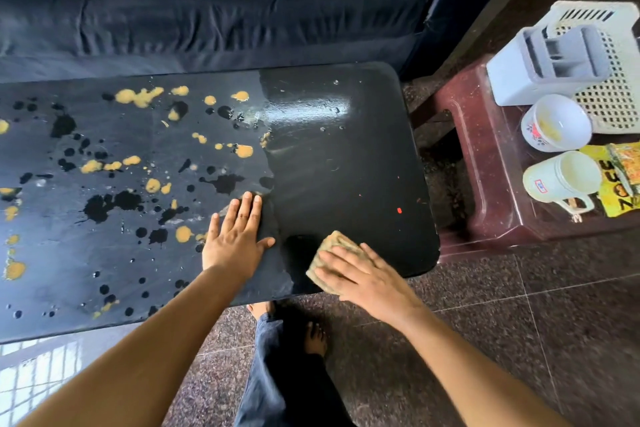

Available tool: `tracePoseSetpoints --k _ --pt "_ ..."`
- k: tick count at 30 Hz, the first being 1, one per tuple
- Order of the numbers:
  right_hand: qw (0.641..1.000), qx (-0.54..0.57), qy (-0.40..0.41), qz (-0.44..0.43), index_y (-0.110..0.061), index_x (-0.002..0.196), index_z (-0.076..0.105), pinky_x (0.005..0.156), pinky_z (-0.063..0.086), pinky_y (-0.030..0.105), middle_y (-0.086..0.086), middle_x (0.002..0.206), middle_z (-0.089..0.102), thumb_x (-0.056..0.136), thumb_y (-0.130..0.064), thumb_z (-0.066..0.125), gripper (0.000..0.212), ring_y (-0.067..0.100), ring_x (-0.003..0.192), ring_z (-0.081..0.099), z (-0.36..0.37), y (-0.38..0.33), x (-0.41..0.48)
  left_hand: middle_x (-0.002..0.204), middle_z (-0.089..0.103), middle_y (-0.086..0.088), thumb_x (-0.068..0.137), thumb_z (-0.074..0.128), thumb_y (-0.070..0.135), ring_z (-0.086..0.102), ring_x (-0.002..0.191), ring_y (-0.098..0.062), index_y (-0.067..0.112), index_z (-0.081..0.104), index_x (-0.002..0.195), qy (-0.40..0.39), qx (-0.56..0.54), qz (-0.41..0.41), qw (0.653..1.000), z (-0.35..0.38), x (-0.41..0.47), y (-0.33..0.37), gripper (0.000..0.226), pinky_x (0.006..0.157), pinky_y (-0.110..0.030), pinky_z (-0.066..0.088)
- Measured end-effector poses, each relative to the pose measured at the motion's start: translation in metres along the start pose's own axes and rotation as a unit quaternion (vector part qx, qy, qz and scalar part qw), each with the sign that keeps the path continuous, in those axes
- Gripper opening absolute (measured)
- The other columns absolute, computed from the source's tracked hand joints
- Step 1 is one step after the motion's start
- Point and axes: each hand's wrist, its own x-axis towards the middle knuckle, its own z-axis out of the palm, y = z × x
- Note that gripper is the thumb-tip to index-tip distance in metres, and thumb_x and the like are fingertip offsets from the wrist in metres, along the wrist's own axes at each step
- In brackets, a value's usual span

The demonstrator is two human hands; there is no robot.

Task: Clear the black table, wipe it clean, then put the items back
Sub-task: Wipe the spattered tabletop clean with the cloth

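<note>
The black table (346,156) fills the left and middle of the head view. Its right part is wet and shiny, while the left part carries several yellow and black splatters (138,97). My left hand (239,239) lies flat on the tabletop with its fingers straight, at the border between the clean and dirty parts. My right hand (360,277) presses a tan sponge (332,250) onto the table near the front right corner, fingers spread over it.
A maroon plastic stool (485,191) stands to the right. It holds a white basket (613,97), a grey holder (550,66), two white mugs (554,123) and a yellow packet (616,184). A dark blue sofa (207,0) runs behind the table. My bare feet stand on the tiled floor.
</note>
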Motion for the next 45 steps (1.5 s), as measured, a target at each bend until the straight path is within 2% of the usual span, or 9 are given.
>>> tracePoseSetpoints --k 5,9,17,22,24,33,37,41,45 --pt "0.996 -0.027 -0.058 0.066 -0.031 0.151 0.014 0.117 0.016 0.046 -0.008 0.16 0.006 0.062 0.006 0.075 0.114 0.018 0.146 0.01 -0.004 0.07 -0.071 0.157 -0.023 0.005 0.098 0.023 0.054 -0.016 0.146 -0.014 0.023 -0.02 0.148 0.006 -0.004 0.005 1.0 0.001 0.0 -0.001 0.073 0.119 -0.04 -0.005" --pt "0.988 -0.016 -0.054 0.147 -0.025 0.151 0.013 0.116 0.021 0.04 -0.003 0.158 0.015 0.057 0.015 0.072 0.117 0.02 0.144 0.018 -0.006 0.076 -0.088 0.157 -0.023 0.004 0.098 0.022 0.053 -0.015 0.146 -0.015 0.021 -0.021 0.147 0.008 0.005 0.004 1.0 -0.001 -0.002 0.002 0.073 0.118 -0.039 -0.005" --pt "0.96 0.203 0.07 0.18 -0.015 0.139 0.047 0.114 0.025 0.03 0.0 0.146 0.043 0.084 -0.008 0.043 0.056 0.014 0.142 0.026 -0.005 -0.033 -0.003 0.16 -0.011 0.004 0.099 0.031 0.048 -0.006 0.147 -0.016 0.02 -0.008 0.152 0.025 -0.034 0.009 0.999 -0.02 -0.009 0.006 0.072 0.12 -0.037 0.0" --pt "0.759 0.504 0.229 0.343 -0.027 0.136 0.042 0.11 0.026 0.013 -0.015 0.143 0.04 0.09 -0.009 0.056 0.052 0.0 0.136 0.031 -0.047 -0.051 0.103 0.159 0.011 0.009 0.1 0.033 0.04 0.011 0.146 -0.01 0.025 0.014 0.152 0.08 -0.099 0.021 0.992 -0.049 0.003 -0.022 0.057 0.119 -0.033 0.004" --pt "0.725 0.517 0.255 0.376 -0.025 0.138 0.042 0.11 0.026 0.015 -0.006 0.145 0.042 0.092 -0.012 0.057 0.05 0.001 0.136 0.032 -0.064 -0.029 0.141 0.16 0.01 0.007 0.099 0.036 0.039 0.01 0.146 -0.012 0.025 0.015 0.152 0.102 -0.098 0.012 0.99 -0.064 0.018 -0.042 0.058 0.119 -0.034 0.005" --pt "0.889 0.213 0.075 0.397 -0.01 0.146 0.03 0.116 0.015 0.047 0.015 0.154 0.026 0.094 -0.022 0.044 0.055 0.029 0.144 0.017 -0.083 0.075 0.324 0.161 0.003 0.001 0.096 0.042 0.045 0.005 0.147 -0.017 0.017 0.004 0.153 0.039 -0.041 0.014 0.998 -0.115 0.111 -0.131 0.074 0.119 -0.034 0.011" --pt "0.903 0.127 0.026 0.411 -0.004 0.149 0.019 0.117 -0.004 0.047 0.018 0.156 0.015 0.095 -0.041 0.025 0.066 0.031 0.146 0.009 -0.066 0.046 0.369 0.16 -0.009 -0.004 0.088 0.047 0.061 -0.004 0.148 -0.021 0.011 -0.008 0.151 0.01 -0.003 -0.071 0.997 -0.106 0.105 -0.15 0.097 0.119 -0.041 0.009" --pt "0.958 0.072 -0.001 0.276 -0.019 0.151 0.014 0.118 0.009 0.048 0.002 0.159 0.011 0.095 -0.045 0.022 0.063 0.021 0.147 0.007 -0.063 0.057 0.362 0.157 -0.023 -0.008 0.076 0.051 0.073 -0.016 0.146 -0.023 0.007 -0.023 0.146 -0.047 -0.035 -0.126 0.99 -0.102 0.106 -0.161 0.122 0.12 -0.042 0.001" --pt "0.918 0.08 0.01 0.387 -0.028 0.151 0.012 0.117 0.011 0.052 -0.001 0.16 0.003 0.094 -0.042 0.035 0.063 0.022 0.147 0.0 -0.065 0.085 0.355 0.156 -0.025 -0.011 0.07 0.06 0.074 -0.017 0.146 -0.024 0.005 -0.025 0.145 -0.073 -0.051 -0.12 0.989 -0.105 0.12 -0.166 0.133 0.119 -0.04 0.001"
